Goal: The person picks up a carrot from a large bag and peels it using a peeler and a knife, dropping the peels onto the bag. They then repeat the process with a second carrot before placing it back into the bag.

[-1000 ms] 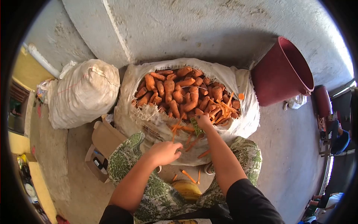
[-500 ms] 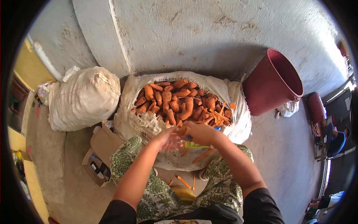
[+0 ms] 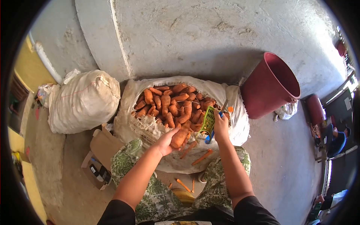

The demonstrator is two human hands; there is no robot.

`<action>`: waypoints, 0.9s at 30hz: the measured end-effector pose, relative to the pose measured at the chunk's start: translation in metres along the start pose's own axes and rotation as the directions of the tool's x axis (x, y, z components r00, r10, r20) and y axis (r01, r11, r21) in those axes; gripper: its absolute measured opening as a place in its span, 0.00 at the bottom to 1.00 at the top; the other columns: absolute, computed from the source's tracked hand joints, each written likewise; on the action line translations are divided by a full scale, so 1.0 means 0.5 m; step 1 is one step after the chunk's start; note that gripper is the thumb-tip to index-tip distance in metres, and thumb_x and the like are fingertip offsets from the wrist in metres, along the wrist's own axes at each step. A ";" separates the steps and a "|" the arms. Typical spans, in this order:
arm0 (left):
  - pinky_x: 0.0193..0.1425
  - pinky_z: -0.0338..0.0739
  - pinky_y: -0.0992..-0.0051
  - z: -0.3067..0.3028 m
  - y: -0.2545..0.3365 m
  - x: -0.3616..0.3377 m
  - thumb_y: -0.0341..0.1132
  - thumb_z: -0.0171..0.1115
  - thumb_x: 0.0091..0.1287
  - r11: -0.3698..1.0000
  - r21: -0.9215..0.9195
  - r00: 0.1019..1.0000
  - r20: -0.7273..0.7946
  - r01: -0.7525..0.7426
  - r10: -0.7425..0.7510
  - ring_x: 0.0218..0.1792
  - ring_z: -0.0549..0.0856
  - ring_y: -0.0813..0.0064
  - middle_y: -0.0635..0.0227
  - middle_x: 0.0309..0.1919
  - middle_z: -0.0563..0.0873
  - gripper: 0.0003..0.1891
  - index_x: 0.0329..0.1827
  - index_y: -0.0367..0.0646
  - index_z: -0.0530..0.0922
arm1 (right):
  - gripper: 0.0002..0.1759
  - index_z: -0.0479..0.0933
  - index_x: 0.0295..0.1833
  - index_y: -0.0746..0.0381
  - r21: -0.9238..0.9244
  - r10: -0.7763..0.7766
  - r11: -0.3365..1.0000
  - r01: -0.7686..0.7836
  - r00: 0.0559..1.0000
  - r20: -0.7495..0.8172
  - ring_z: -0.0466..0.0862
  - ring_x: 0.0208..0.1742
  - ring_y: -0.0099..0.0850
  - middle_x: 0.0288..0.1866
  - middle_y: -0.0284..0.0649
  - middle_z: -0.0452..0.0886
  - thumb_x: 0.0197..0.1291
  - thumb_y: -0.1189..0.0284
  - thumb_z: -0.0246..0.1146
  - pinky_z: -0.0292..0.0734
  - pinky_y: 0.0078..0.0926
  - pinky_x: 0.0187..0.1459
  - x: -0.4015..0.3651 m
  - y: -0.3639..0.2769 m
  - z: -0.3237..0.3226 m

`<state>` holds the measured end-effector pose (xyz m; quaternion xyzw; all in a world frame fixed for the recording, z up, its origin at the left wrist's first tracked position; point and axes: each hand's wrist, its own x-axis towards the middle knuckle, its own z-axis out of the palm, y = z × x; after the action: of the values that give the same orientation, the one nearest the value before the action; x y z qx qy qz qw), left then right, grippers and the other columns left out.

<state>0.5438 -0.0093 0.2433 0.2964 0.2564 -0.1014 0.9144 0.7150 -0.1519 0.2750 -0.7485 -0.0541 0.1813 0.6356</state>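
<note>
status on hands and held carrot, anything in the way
Left hand gripping carrot. Right hand holding green tool, knife. Nothing seen blocking between hands.

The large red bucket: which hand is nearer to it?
Right. The right hand is left of the large red bucket, lower in view; the left hand, holding a carrot, is farther left.

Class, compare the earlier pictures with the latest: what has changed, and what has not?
The left hand, empty at first, has moved forward and now grips a carrot. The right hand has shifted right, still holding the green tool. The open sack, closed sack and red bucket stayed put.
</note>
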 end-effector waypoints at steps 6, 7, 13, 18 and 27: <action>0.29 0.74 0.71 0.025 -0.021 0.002 0.49 0.48 0.69 0.998 -0.066 1.000 -0.017 -0.005 0.004 0.35 0.82 0.72 0.69 0.38 0.83 0.18 0.51 0.47 0.74 | 0.14 0.72 0.36 0.65 0.007 -0.081 0.997 0.080 0.996 0.036 0.71 0.21 0.22 0.21 0.34 0.74 0.64 0.63 0.57 0.66 0.26 0.24 -0.035 0.061 0.085; 0.29 0.75 0.71 0.020 -0.024 0.008 0.49 0.47 0.69 0.996 -0.094 0.999 0.039 -0.005 0.009 0.33 0.82 0.72 0.69 0.36 0.83 0.18 0.50 0.46 0.74 | 0.15 0.71 0.36 0.66 -0.074 -0.153 0.985 0.153 0.988 0.013 0.70 0.21 0.24 0.21 0.36 0.73 0.64 0.63 0.57 0.66 0.28 0.24 -0.051 0.052 0.096; 0.27 0.75 0.72 0.035 -0.018 -0.001 0.48 0.43 0.71 0.990 -0.144 0.995 0.101 -0.001 0.016 0.30 0.82 0.73 0.70 0.32 0.82 0.17 0.47 0.46 0.74 | 0.15 0.69 0.35 0.68 -0.192 -0.255 0.951 0.244 0.966 -0.038 0.70 0.20 0.32 0.20 0.44 0.72 0.64 0.65 0.56 0.66 0.32 0.25 -0.085 0.026 0.113; 0.25 0.73 0.74 0.038 -0.024 0.008 0.47 0.39 0.73 0.987 -0.159 0.993 0.116 -0.007 0.026 0.31 0.80 0.75 0.67 0.34 0.81 0.17 0.49 0.46 0.72 | 0.15 0.69 0.35 0.68 -0.329 -0.343 0.893 0.307 0.938 -0.055 0.71 0.21 0.37 0.21 0.48 0.73 0.65 0.65 0.55 0.67 0.35 0.26 -0.086 0.003 0.101; 0.27 0.74 0.73 0.053 -0.001 -0.049 0.48 0.39 0.73 0.996 0.054 0.983 0.162 0.073 -0.081 0.34 0.79 0.71 0.59 0.39 0.79 0.22 0.57 0.40 0.67 | 0.16 0.69 0.30 0.64 0.165 -0.114 0.967 0.194 0.909 -0.402 0.68 0.19 0.21 0.20 0.32 0.72 0.68 0.63 0.51 0.65 0.25 0.22 0.077 -0.009 -0.030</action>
<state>0.5337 -0.0246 0.2742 0.2989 0.1890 -0.1669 0.9204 0.7566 -0.1529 0.2732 -0.6947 0.0325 -0.0174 0.7184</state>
